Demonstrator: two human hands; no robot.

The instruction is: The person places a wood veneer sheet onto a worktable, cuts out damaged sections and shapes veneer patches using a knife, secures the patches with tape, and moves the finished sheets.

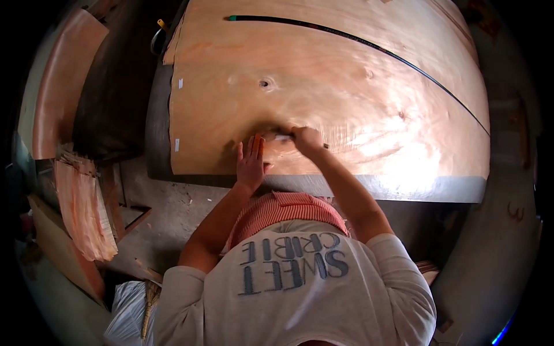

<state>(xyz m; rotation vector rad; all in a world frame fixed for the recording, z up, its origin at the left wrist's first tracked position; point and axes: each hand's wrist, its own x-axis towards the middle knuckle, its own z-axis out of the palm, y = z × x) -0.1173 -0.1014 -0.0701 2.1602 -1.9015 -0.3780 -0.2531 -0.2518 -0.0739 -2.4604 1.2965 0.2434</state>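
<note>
The wood sheet (346, 86) in front of you is pale tan with swirling grain, a dark knot (264, 84) toward its left part and strong glare over the near right, which washes out the surface there. It lies spread on a grey backing (329, 184), just beyond your waist.

Your left hand (251, 166) rests on the sheet near the front edge, fingers extended and nothing visibly gripped. Your right hand (306, 141), just beside it, is curled around a small tool (283, 137); blur and shadow hide its shape.

The sheet's left edge is uneven, with two white tabs (180, 83) near it. In front, grey backing shows as a band between the wood and your striped cloth (283, 210). A broad span of wood stretches from your hands to the long dark strip (346, 38) lying across the far side, and more extends to your right.
</note>
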